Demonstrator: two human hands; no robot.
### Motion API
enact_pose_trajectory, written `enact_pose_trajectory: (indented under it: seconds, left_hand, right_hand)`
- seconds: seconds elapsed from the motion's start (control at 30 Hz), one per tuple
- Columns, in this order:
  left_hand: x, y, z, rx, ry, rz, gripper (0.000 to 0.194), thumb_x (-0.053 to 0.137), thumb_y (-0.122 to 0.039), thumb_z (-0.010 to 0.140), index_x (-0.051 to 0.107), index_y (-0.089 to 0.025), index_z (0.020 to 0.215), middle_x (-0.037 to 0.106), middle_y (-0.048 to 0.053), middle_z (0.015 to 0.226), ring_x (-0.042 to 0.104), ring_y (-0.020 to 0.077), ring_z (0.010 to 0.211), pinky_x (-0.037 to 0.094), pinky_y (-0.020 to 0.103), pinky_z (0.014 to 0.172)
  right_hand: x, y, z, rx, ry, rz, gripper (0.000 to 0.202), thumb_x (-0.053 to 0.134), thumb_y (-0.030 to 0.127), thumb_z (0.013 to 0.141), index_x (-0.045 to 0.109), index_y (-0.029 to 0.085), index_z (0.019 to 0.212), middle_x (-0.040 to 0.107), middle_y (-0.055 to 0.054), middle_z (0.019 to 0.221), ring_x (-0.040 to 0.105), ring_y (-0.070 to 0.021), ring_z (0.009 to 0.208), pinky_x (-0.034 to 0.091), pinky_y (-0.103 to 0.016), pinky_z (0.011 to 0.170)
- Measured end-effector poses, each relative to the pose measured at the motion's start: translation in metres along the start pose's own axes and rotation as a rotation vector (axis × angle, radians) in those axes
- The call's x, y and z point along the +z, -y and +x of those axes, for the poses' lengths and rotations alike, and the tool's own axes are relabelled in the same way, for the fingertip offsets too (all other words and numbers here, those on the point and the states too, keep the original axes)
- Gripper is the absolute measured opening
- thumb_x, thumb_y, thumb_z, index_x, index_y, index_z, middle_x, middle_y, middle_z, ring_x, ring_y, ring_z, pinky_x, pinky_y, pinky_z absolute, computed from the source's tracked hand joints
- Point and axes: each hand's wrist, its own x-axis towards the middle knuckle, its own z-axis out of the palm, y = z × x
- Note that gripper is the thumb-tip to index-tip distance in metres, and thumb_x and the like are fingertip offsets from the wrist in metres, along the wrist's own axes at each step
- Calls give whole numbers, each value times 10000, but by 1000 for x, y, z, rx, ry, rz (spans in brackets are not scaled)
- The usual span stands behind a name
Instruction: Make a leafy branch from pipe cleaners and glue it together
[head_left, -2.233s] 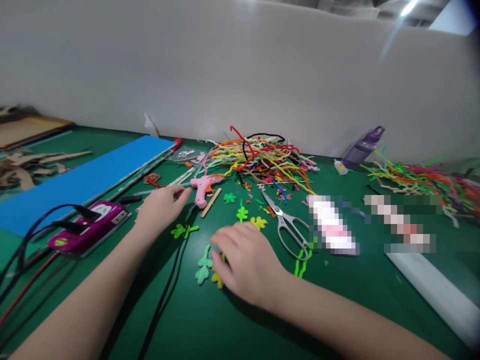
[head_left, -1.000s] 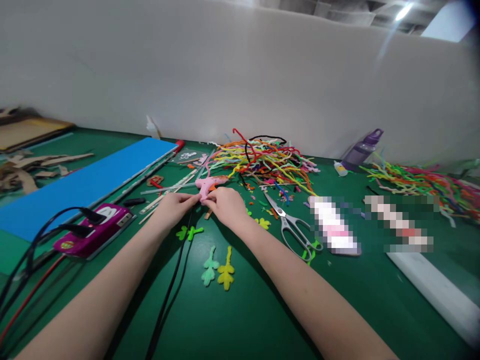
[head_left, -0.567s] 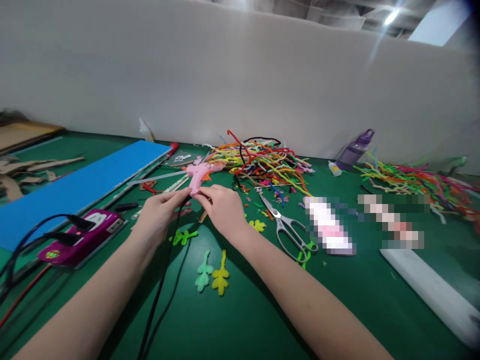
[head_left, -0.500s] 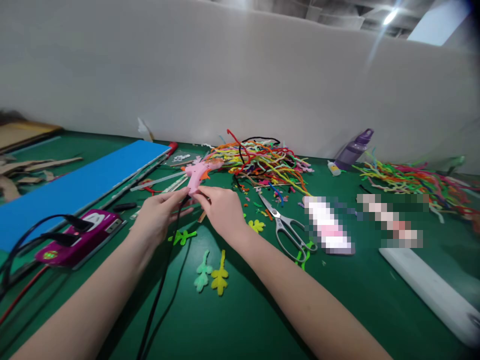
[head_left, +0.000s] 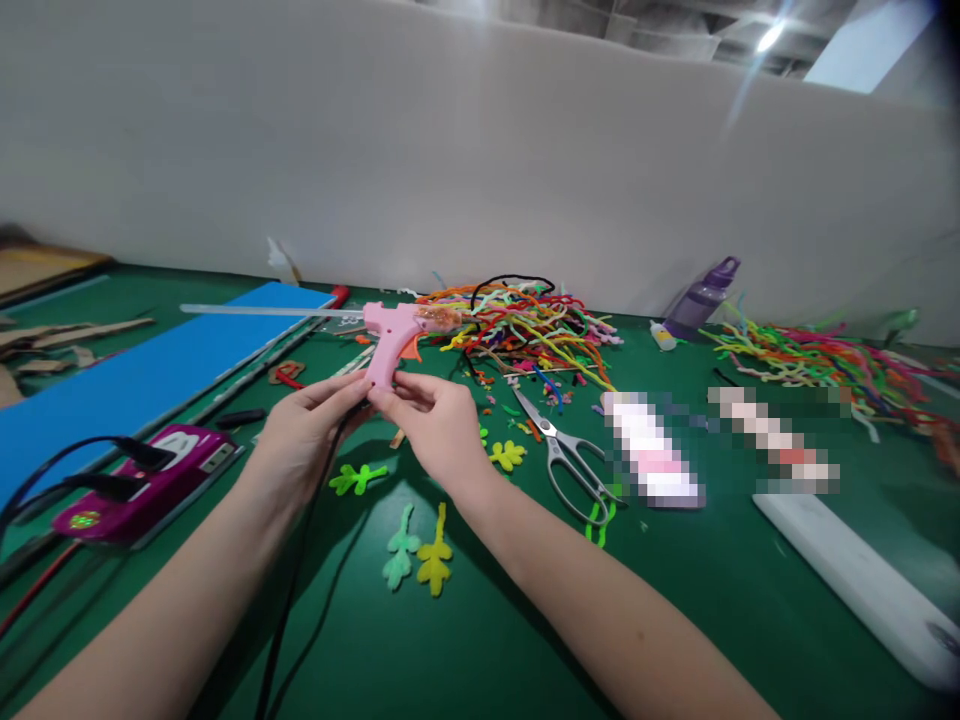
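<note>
Both my hands are closed around the lower end of a pink hot glue gun (head_left: 390, 342), held up above the table. Its nozzle points right, and a long clear glue stick (head_left: 262, 312) juts out of its back to the left. My left hand (head_left: 304, 435) pinches the handle's base near the black cord (head_left: 300, 570); my right hand (head_left: 431, 420) grips it from the other side. Below my hands lie a bright green leaf shape (head_left: 358, 479), a mint leaf shape (head_left: 402, 550) and a yellow one (head_left: 435, 555), all fuzzy. Another yellow piece (head_left: 508, 455) is beside my right wrist.
Scissors (head_left: 566, 455) lie right of my hands. Behind them is a heap of colourful pipe cleaners (head_left: 525, 330), with a second bundle (head_left: 795, 365) farther right. A purple power strip (head_left: 150, 485) and a blue board (head_left: 150, 385) are at left. A purple bottle (head_left: 701, 300) leans against the wall.
The glue gun has been tipped up to level, its glue stick swinging up at the left and its whole side now showing. Both hands stay on the handle.
</note>
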Motion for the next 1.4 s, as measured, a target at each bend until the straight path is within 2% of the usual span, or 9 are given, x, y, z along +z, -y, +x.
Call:
enact_pose_trajectory:
  seconds: [0.1, 0.2, 0.37, 0.5, 0.77, 1.0, 1.17, 1.27, 1.4]
  left_hand:
    - [-2, -2, -2, -25, 32, 0, 354, 846, -244, 573, 712, -157, 888, 742, 22, 874, 667, 131, 790, 530, 202, 780]
    - [-5, -3, -3, -72, 116, 5, 356, 823, -334, 613, 705, -168, 905, 738, 34, 891, 662, 138, 754, 539, 207, 714]
    - [-7, -3, -9, -237, 373, -11, 541, 743, -509, 658, 688, -179, 1082, 687, 107, 1146, 638, 269, 1012, 550, 291, 784]
    - [1, -6, -21, -323, 486, -18, 546, 732, -543, 645, 722, -167, 1041, 668, 127, 1186, 578, 329, 1134, 540, 340, 854]
    - [13, -7, -46, -397, 482, 83, 417, 730, -533, 651, 768, -219, 923, 737, 104, 1028, 681, 309, 947, 584, 308, 701]
    - [-5, 10, -54, -455, 724, 40, 393, 733, -495, 665, 740, -278, 993, 732, 102, 1037, 677, 316, 950, 562, 388, 787]
    - [-7, 10, -57, -500, 875, 126, 564, 783, -607, 491, 761, -230, 910, 744, 106, 887, 697, 294, 781, 566, 348, 705]
    - [-5, 2, -60, -550, 869, 188, 577, 789, -609, 464, 769, -229, 897, 747, 89, 843, 693, 276, 719, 567, 337, 669]
    - [-5, -3, -64, -532, 781, 223, 465, 805, -563, 480, 780, -258, 830, 761, 73, 837, 702, 273, 772, 562, 330, 680]
  right_hand:
    - [1, 7, -7, 115, 8, 150, 443, 759, 374, 654, 705, 133, 1022, 729, -84, 978, 693, -222, 897, 541, -353, 858]
    - [1, 17, -18, 197, 39, 289, 415, 760, 373, 656, 715, 168, 1013, 723, -58, 1012, 683, -212, 938, 517, -371, 920]
    - [2, 30, -40, 239, 92, 445, 342, 761, 319, 673, 725, 189, 987, 706, -38, 1066, 651, -199, 1022, 478, -377, 996]
    - [0, 32, -57, 261, 78, 503, 335, 752, 312, 689, 721, 189, 1000, 695, -27, 1091, 647, -208, 1027, 478, -402, 1004]
    - [-12, 31, -89, 363, 27, 480, 392, 754, 298, 686, 699, 203, 1063, 689, -17, 1106, 640, -207, 1043, 500, -381, 977]
    - [-10, 22, -122, 453, 18, 465, 493, 810, 376, 619, 698, 169, 1052, 694, -76, 1082, 643, -246, 1034, 493, -383, 958]
    - [-7, 13, -137, 469, 109, 505, 502, 850, 378, 552, 718, 188, 998, 716, -66, 1004, 662, -264, 996, 513, -370, 914]
    - [-6, 8, -140, 492, 128, 505, 499, 862, 372, 530, 726, 202, 980, 721, -64, 996, 671, -272, 981, 523, -362, 890]
    - [-2, 3, -139, 559, 111, 481, 536, 872, 398, 486, 732, 195, 962, 728, -76, 976, 674, -290, 974, 522, -383, 891]
